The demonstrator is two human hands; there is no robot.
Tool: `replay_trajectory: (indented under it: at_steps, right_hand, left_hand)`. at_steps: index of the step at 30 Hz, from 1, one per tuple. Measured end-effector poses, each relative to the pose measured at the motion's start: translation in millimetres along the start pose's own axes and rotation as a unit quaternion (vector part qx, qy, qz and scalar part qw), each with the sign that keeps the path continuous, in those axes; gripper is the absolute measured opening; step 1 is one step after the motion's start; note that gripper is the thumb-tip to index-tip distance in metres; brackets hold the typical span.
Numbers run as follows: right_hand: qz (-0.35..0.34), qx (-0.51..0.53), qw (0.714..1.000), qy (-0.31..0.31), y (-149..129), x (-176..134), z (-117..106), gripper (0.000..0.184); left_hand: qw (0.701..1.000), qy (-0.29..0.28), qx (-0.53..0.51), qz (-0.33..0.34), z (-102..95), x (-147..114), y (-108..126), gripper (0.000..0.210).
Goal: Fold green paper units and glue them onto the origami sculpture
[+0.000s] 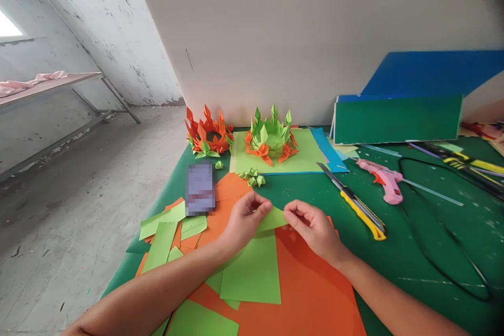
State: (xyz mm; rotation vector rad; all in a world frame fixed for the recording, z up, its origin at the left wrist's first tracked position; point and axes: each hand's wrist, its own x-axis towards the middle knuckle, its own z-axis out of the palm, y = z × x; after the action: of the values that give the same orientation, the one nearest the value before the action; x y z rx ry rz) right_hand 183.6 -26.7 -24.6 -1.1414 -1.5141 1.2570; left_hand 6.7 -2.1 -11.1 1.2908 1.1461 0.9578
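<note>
- With left hand (pixel 247 219) and right hand (pixel 315 227), pinches one green paper piece (pixel 276 217) by its two ends, thumbs against fingers, holding it between the hands and above the lower sheets.
- Judging by the simple outline, seems early in shaping this one; cannot make out creases.
- Directly below, has a flat green sheet (pixel 251 278), apparently unworked, over a large orange sheet (pixel 315 289).
- To the left, has loose green strips (pixel 159 245) overlapping orange paper; looks to have ample stock left.
- Just beyond the left hand, has a cluster of small folded green pieces (pixel 252 176), with a single folded piece (pixel 219 165) apart to the left; apparently done shaping these, but with none fixed to a crown.
- Beside them, has a blurred-out rectangular item (pixel 200 189); cannot tell what.
- Farther back, has an orange paper crown (pixel 191 130) and a green paper crown (pixel 256 127), the latter on a light green sheet (pixel 309 155); seems finished, or nearly, with both.
- To the right, on the green table (pixel 287 189), has a yellow cutter (pixel 356 207) and pink glue gun (pixel 389 186), untouched by either hand.
</note>
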Motion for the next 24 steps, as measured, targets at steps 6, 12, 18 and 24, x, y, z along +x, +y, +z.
replay_trajectory:
  at_steps: [6,12,18,24]
  right_hand:
    - [0.013,0.028,1.000,0.007,-3.2,-1.9,-5.8,0.025]
    - [-0.042,0.070,0.995,0.060,0.6,-3.7,-5.0,0.019]
    - [-0.063,0.045,0.997,0.021,9.6,-5.2,1.8,0.031]
    - [-0.063,0.010,0.997,0.039,9.2,-4.7,1.9,0.013]
  left_hand:
    - [0.999,0.045,0.005,-0.022,-5.9,5.0,4.8,0.032]
    - [0.997,0.041,-0.021,-0.064,-5.8,5.6,8.1,0.035]
    - [0.994,-0.014,-0.065,-0.087,3.6,-2.6,7.9,0.033]
    - [0.993,-0.029,-0.087,-0.079,5.4,-5.8,5.0,0.032]
